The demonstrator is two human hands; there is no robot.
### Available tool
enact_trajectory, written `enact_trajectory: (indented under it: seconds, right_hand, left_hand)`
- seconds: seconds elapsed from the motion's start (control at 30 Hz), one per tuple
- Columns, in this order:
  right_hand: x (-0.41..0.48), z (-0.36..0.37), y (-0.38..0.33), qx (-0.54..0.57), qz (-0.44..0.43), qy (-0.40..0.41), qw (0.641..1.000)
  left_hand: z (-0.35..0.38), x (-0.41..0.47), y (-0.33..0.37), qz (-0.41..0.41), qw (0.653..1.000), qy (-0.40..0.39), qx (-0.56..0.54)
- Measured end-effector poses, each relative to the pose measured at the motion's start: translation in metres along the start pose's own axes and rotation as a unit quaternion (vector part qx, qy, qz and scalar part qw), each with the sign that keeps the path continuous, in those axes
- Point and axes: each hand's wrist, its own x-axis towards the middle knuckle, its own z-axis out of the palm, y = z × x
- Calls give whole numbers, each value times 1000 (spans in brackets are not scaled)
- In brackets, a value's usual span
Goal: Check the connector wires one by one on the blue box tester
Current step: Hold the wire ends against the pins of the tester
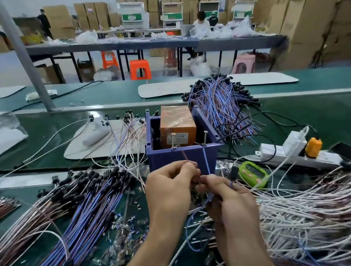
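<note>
Red wire (184,155) is pinched in the left hand (169,185), blue wire (205,160) in the right hand (226,196); both are led straight ahead of each grip to the blue box (181,160).

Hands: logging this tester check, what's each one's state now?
Left hand: pinching the red wire.
Right hand: pinching the blue wire.

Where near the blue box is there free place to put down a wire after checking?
The green belt is bare behind the power strip, right of the far wire bundle. The white mat left of the blue box has a bare near corner. Crowded: the blue wire heap and white wire heap flank the left hand and right hand.
</note>
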Motion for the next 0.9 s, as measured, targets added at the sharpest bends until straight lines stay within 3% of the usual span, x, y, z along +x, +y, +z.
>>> enact_trajectory:
  seconds: [0.07,0.2,0.43,0.9]
  right_hand:
    - [2,-4,0,-24,-6,18,1000]
    - [5,-8,1,-43,-1,26,999]
    - [11,-12,5,-9,-5,23,1000]
    - [14,-15,5,6,-11,23,1000]
  left_hand:
    - [-5,3,-1,13,998,53,-10]
    - [-6,4,1,30,996,80,-3]
    - [-5,7,-6,-6,997,79,25]
    - [-5,6,-9,8,996,65,58]
